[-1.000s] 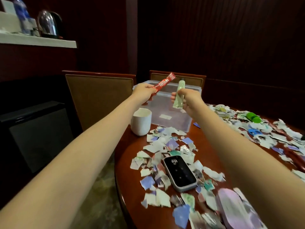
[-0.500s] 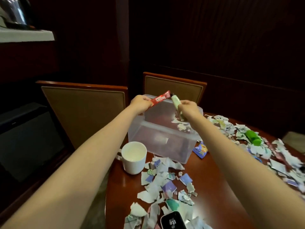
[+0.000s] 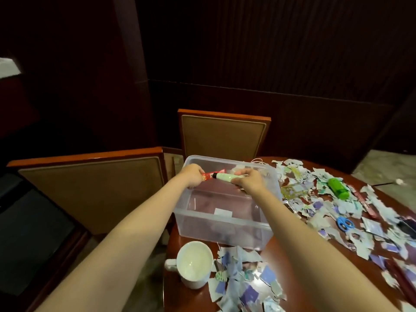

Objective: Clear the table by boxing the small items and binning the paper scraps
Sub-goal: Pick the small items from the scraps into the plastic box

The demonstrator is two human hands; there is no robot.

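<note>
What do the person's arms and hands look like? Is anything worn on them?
Both arms are bare as far as the view shows: no sleeve reaches the left forearm or the right forearm. The left hand and the right hand carry no glove. No watch, bracelet or ring is visible, though the fingers are partly hidden.

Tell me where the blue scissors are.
In the head view, the blue scissors lie at right among paper scraps, nearer the person than the green bottle and right of the clear plastic box.
</note>
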